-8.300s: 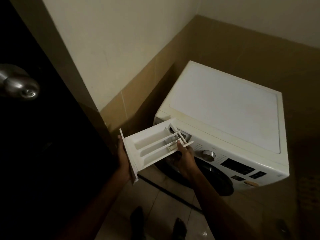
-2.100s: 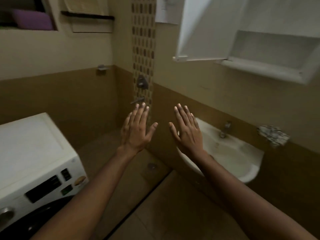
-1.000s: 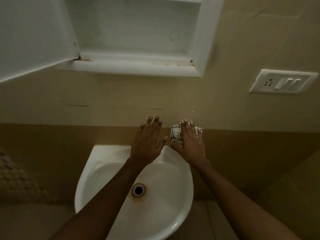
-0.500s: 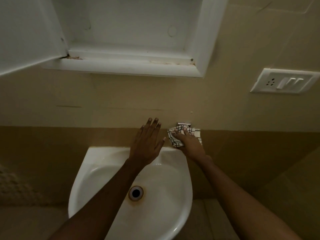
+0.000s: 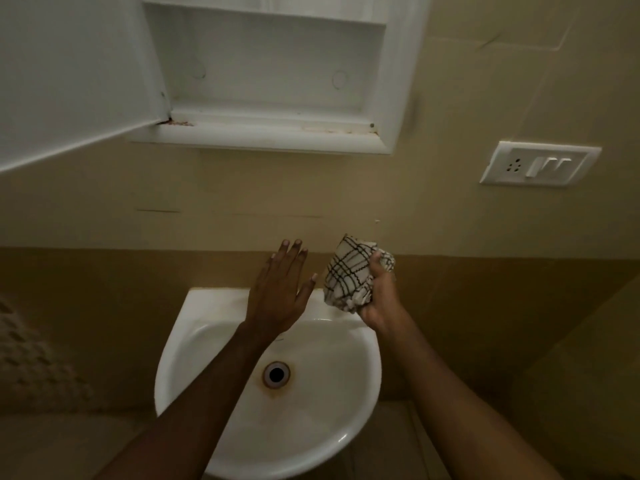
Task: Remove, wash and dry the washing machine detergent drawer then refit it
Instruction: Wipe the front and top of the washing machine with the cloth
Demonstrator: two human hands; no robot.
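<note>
My right hand [image 5: 379, 294] grips a bunched white cloth with black checks [image 5: 349, 273], held above the back right rim of the white wall sink [image 5: 194, 341]. My left hand [image 5: 280, 289] hovers flat over the back of the sink, fingers spread and nothing in it, just left of the cloth. The sink bowl holds nothing and its drain [image 5: 276, 374] has a rust ring. The detergent drawer and the washing machine are out of view. The tap is hidden behind my hands.
A white wall cabinet [image 5: 270, 136] hangs above the sink with its door [image 5: 69, 81] swung open to the left. A switch and socket plate [image 5: 540, 167] sits on the wall at the right. Tiled floor lies below the sink.
My right hand has closed on the checked cloth and lifted it off the wall spot behind the sink. My left hand stays open over the sink.
</note>
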